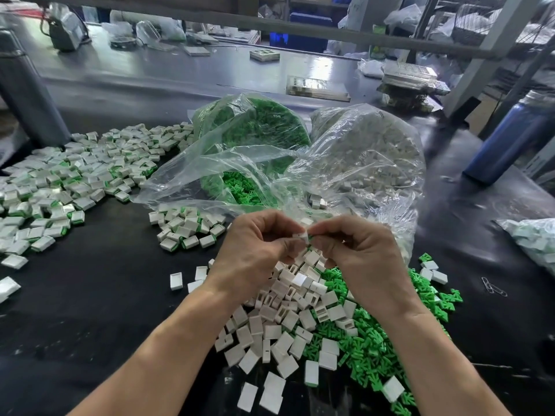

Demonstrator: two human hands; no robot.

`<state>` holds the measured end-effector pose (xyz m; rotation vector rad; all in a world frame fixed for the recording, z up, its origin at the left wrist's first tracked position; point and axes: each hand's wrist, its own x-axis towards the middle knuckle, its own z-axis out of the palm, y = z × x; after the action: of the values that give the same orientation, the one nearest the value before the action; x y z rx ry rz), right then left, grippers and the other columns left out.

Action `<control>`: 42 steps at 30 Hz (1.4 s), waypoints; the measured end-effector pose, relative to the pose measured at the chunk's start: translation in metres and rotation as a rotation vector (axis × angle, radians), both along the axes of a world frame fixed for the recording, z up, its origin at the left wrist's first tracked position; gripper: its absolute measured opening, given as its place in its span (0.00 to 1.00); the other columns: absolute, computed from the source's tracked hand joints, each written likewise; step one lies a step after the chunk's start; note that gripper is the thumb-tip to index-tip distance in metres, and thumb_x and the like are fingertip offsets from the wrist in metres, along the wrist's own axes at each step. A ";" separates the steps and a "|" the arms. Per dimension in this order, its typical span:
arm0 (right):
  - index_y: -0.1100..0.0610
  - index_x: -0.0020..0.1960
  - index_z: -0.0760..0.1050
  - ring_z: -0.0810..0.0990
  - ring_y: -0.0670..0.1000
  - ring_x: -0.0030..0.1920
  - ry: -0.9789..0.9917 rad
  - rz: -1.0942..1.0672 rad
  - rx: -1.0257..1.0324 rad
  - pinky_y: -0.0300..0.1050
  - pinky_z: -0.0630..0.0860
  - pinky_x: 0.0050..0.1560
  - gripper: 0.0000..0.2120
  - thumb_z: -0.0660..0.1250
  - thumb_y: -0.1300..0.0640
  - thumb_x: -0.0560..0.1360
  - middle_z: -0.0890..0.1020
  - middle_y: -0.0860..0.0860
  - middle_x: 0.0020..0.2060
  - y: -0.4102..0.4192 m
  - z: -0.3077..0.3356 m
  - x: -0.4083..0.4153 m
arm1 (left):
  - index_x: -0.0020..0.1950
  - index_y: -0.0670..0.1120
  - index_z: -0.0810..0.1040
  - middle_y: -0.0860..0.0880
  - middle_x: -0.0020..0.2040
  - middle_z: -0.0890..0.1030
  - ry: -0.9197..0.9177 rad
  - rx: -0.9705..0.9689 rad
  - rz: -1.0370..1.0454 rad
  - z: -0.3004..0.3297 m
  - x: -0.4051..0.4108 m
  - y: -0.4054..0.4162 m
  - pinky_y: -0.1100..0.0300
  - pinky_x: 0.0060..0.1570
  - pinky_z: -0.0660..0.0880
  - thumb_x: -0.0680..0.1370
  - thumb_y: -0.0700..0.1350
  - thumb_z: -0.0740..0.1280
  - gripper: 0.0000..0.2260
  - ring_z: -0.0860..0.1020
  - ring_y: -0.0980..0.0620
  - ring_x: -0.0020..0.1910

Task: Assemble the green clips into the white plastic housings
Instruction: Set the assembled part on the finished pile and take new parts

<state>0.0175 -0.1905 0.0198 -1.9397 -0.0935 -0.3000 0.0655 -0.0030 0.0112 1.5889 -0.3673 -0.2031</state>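
My left hand (pixel 258 250) pinches a small white housing (pixel 301 236) at its fingertips. My right hand (pixel 360 253) meets it from the right, its fingertips shut on a green clip (pixel 312 235) that barely shows at the housing's edge. Below my hands lies a heap of loose white housings (pixel 282 319) on the black table mat (pixel 105 295). A pile of loose green clips (pixel 375 340) spreads to the right of that heap and partly under it.
Several assembled white-and-green pieces (pixel 69 175) are spread over the left, with a smaller cluster (pixel 186 226) nearer the middle. Two clear bags stand behind my hands, one of green clips (pixel 252 127), one of white housings (pixel 375 151). A blue bottle (pixel 510 136) stands right; a paperclip (pixel 492 288) lies nearby.
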 end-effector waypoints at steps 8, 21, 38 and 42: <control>0.56 0.49 0.86 0.85 0.52 0.38 0.100 0.042 0.409 0.43 0.83 0.39 0.07 0.75 0.57 0.72 0.87 0.56 0.40 0.007 0.004 0.002 | 0.49 0.42 0.84 0.46 0.43 0.87 0.009 -0.098 0.003 0.009 -0.004 -0.001 0.60 0.43 0.83 0.75 0.34 0.75 0.05 0.85 0.49 0.40; 0.56 0.46 0.87 0.84 0.51 0.35 -0.009 -0.010 0.244 0.41 0.82 0.37 0.08 0.76 0.68 0.74 0.87 0.53 0.37 0.016 0.001 -0.003 | 0.46 0.44 0.85 0.50 0.39 0.86 -0.123 0.046 0.073 0.008 -0.006 -0.001 0.64 0.38 0.80 0.74 0.33 0.76 0.06 0.84 0.54 0.37; 0.62 0.57 0.83 0.78 0.53 0.30 0.118 -0.038 0.524 0.46 0.74 0.25 0.23 0.58 0.44 0.85 0.85 0.60 0.39 0.025 0.000 0.000 | 0.49 0.50 0.83 0.50 0.46 0.86 -0.084 -0.042 0.056 0.007 -0.007 -0.010 0.57 0.52 0.81 0.76 0.38 0.75 0.07 0.84 0.50 0.48; 0.55 0.52 0.85 0.76 0.52 0.29 0.195 -0.010 0.599 0.42 0.69 0.23 0.26 0.55 0.39 0.86 0.83 0.57 0.37 0.026 -0.003 0.002 | 0.47 0.55 0.83 0.56 0.53 0.83 -0.118 -0.018 0.049 0.008 -0.012 -0.016 0.55 0.55 0.79 0.77 0.40 0.76 0.09 0.83 0.55 0.50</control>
<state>0.0197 -0.1650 0.0168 -1.3640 0.1234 -0.1222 0.0536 -0.0189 0.0192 1.5948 -0.4196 -0.0683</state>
